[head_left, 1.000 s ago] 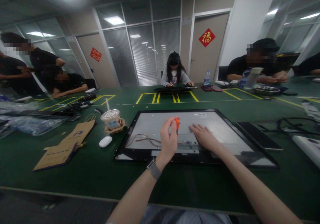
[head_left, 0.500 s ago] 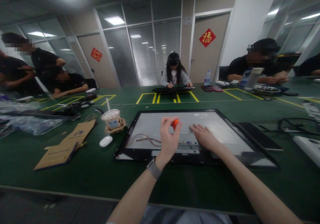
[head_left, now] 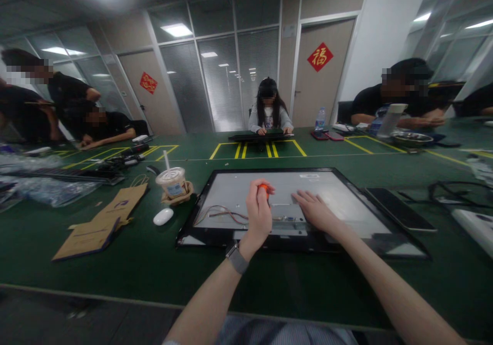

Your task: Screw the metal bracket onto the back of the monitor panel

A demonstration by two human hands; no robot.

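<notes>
Beneath the left hand and the right hand, a wide grey panel with a black border lies flat on the green counter. The left hand is closed around an orange handle, its fingers and thumb pinched about it over the middle of the panel; the handle's lower end is hidden. The right hand holds nothing: it lies palm down on the panel, just right of the left hand, fingers extended and slightly apart. Left of the left hand, thin wires run across the panel. Farther left, off the panel, stand a cup with a straw and a white mouse, with a brown paper bag beyond. Well right of the right hand lies a dark slab, near the panel's edge.
</notes>
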